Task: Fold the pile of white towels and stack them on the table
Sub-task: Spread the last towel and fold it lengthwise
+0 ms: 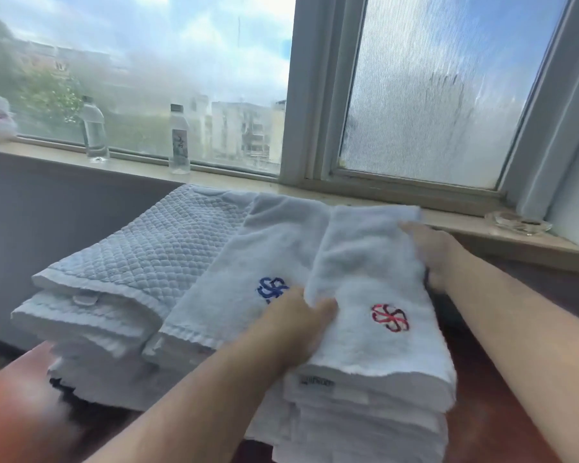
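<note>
The folded white towel with the red embroidered emblem [378,295] tops a stack of folded towels [365,416] at the near right of the dark wooden table [502,412]. The left hand [295,325] grasps this towel's left edge, fingers curled into the terry just at 9 o'clock of the emblem. The right hand [432,252] holds the opposite edge at about 2 o'clock of the emblem, fingers tucked round the fold; so the towel lies between the two hands, spanning from one grip to the other. Touching it at 9 o'clock lies a towel with a blue emblem [248,279], partly hidden by the left hand, and at 10 o'clock a quilted white bath mat [154,248] on its own pile. On the windowsill [214,177] at 11 o'clock stand two clear water bottles [94,128], well apart from the towels; a glass ashtray [515,222] sits at 2 o'clock
</note>
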`<state>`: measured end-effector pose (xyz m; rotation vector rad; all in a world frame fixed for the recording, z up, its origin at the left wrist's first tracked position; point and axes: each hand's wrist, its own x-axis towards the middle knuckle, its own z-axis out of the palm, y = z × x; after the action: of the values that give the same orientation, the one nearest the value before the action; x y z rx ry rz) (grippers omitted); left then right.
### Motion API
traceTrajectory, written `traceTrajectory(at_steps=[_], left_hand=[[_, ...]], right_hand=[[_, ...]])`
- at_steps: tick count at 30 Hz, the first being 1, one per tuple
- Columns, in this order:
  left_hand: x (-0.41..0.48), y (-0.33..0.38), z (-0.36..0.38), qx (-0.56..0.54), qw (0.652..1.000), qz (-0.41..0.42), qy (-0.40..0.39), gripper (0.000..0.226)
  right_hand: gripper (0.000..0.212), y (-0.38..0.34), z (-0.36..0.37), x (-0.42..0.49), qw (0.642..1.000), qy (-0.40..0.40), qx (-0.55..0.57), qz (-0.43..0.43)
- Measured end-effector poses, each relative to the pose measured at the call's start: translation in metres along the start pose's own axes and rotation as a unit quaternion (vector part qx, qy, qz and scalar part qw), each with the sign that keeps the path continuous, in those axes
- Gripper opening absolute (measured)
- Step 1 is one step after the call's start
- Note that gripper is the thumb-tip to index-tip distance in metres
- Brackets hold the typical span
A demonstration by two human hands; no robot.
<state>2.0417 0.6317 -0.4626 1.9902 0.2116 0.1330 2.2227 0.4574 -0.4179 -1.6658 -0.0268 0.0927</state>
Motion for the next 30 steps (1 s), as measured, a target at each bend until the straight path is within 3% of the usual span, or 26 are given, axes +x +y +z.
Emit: traceTrajectory(at_steps=[3, 7, 10, 13, 14, 16, 18, 20, 24, 30], left_hand=[[0.008, -0.009, 0.005, 0.018, 1.000, -0.010, 0.012, 0.035], [0.007, -0.010, -0.007, -0.119, 0.991, -0.035, -0.046, 0.080], [0.004, -0.005, -0.014, 0.055, 0.998, 0.009, -0.017, 0.096], [0.000, 0.007, -0.010, 0.229, 0.956, 0.153, 0.101, 0.077], [-0.002, 0.009, -0.007, 0.257, 0.938, 0.199, 0.117, 0.067], [-0.004, 0.009, 0.000, 0.294, 0.927, 0.221, 0.078, 0.065], [-0.006, 0.002, 0.011, 0.366, 0.916, 0.163, 0.001, 0.089], [-0.010, -0.009, 0.017, 0.414, 0.901, 0.127, -0.032, 0.104], [-0.010, -0.019, 0.016, 0.411, 0.904, 0.112, -0.034, 0.116], [-0.035, -0.030, 0.019, 0.409, 0.907, 0.099, -0.013, 0.112]], right_hand=[[0.026, 0.031, 0.006, 0.021, 0.988, 0.031, -0.151, 0.021], [0.036, 0.021, 0.007, 0.028, 0.982, 0.069, -0.174, 0.009], [0.050, 0.017, 0.015, 0.020, 0.943, 0.114, -0.303, -0.073], [0.053, 0.005, 0.017, 0.003, 0.880, 0.165, -0.392, -0.213], [0.042, -0.001, 0.018, 0.001, 0.868, 0.146, -0.407, -0.243], [0.022, -0.004, 0.023, 0.000, 0.883, 0.076, -0.400, -0.234], [0.035, 0.006, 0.032, 0.000, 0.903, -0.029, -0.392, -0.171], [0.040, 0.023, 0.039, 0.002, 0.901, -0.108, -0.394, -0.143], [0.047, 0.035, 0.036, 0.003, 0.887, -0.107, -0.419, -0.162], [0.030, 0.050, 0.016, -0.066, 0.900, -0.081, -0.380, -0.196]])
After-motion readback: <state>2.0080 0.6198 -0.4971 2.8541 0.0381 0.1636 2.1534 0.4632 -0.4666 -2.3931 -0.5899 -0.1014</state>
